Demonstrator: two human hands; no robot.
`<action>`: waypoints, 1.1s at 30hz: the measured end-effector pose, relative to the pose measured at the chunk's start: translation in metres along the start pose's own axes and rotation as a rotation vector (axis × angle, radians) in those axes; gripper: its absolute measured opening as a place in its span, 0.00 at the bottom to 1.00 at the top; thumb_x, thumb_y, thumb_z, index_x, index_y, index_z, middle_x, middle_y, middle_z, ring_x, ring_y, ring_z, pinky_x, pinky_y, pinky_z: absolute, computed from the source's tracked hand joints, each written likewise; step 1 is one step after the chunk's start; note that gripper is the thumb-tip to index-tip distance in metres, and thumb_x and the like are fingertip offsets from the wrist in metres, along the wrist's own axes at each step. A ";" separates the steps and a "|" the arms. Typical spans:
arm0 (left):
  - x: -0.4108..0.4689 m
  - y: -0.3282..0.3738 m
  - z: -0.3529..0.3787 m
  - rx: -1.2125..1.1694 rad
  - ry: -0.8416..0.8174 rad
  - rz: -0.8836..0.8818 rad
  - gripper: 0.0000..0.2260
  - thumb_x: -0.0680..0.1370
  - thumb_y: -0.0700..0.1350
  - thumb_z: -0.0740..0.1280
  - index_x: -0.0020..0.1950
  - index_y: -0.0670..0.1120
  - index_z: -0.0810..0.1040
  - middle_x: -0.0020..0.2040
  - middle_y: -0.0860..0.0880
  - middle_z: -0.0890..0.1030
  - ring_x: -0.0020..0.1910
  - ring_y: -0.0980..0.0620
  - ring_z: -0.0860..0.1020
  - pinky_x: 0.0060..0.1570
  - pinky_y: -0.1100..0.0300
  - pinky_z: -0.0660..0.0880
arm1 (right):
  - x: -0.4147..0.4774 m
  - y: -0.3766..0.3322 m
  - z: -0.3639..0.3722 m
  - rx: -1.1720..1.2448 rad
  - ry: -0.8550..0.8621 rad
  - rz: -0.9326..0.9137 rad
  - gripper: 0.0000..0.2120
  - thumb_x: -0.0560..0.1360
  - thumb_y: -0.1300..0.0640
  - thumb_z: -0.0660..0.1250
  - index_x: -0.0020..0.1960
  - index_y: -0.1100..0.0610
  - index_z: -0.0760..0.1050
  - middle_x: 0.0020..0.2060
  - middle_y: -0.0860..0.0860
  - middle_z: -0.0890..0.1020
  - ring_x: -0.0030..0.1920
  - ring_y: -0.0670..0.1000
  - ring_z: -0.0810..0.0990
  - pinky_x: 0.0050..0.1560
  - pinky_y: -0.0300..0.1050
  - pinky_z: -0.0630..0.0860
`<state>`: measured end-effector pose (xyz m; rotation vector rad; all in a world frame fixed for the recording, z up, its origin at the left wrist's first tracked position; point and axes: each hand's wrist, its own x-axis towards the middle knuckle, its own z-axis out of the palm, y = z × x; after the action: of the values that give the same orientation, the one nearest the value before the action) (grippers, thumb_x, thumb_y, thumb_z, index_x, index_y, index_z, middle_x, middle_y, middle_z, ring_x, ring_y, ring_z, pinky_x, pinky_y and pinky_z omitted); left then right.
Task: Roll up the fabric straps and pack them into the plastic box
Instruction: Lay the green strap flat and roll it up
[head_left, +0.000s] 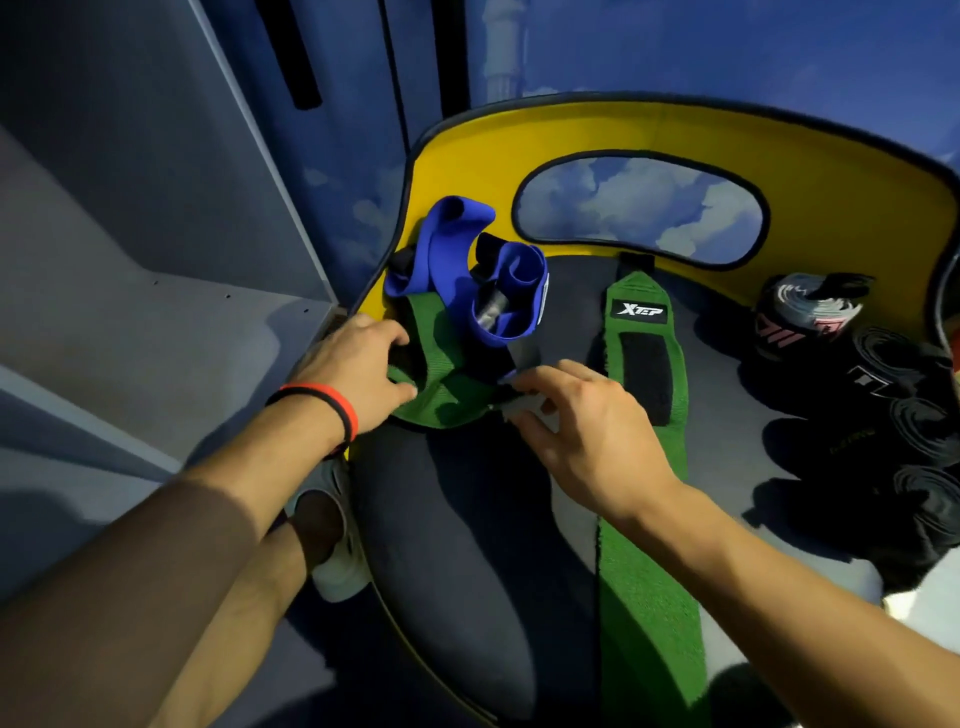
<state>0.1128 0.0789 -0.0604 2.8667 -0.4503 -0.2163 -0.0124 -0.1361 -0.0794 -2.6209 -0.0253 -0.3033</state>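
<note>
A crumpled green strap (441, 379) lies on the dark seat (467, 519) under a loose blue strap (483, 280). My left hand (358, 369) grips the green strap's left edge. My right hand (582, 421) pinches a grey tab at the strap's right end. A second green strap (644, 467) with a black "XTEP" label lies flat and stretched out along the seat under my right wrist. Several rolled black straps (904, 415) and one pink-and-grey roll (810, 312) sit at the right. No plastic box is in view.
The seat has a yellow curved backrest (675, 135) with an oval opening. A grey shelf unit (156, 312) stands to the left. A light-coloured shoe (332, 540) on the floor is below my left forearm. A blue sky-patterned wall is behind.
</note>
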 end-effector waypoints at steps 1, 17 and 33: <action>0.001 -0.002 0.002 0.022 -0.012 0.003 0.24 0.73 0.53 0.76 0.67 0.53 0.76 0.63 0.50 0.74 0.60 0.45 0.77 0.59 0.48 0.76 | 0.003 -0.001 0.004 0.007 -0.013 -0.010 0.14 0.77 0.48 0.69 0.62 0.48 0.79 0.52 0.46 0.79 0.52 0.52 0.80 0.47 0.51 0.78; -0.007 0.015 0.007 -0.425 -0.359 -0.142 0.31 0.72 0.55 0.75 0.74 0.56 0.71 0.68 0.49 0.76 0.65 0.50 0.76 0.64 0.54 0.75 | 0.012 -0.006 0.030 0.129 -0.064 0.158 0.26 0.76 0.40 0.69 0.71 0.47 0.72 0.67 0.50 0.66 0.52 0.52 0.80 0.56 0.51 0.79; -0.009 0.057 -0.005 -0.632 -0.220 0.011 0.09 0.79 0.43 0.64 0.45 0.49 0.84 0.35 0.50 0.85 0.29 0.55 0.78 0.32 0.62 0.71 | 0.011 0.007 0.018 0.178 -0.043 0.257 0.13 0.74 0.49 0.74 0.54 0.57 0.83 0.67 0.46 0.74 0.63 0.49 0.76 0.57 0.43 0.73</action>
<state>0.0887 0.0306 -0.0405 2.2292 -0.3543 -0.5638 0.0028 -0.1343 -0.0961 -2.4188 0.2563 -0.1469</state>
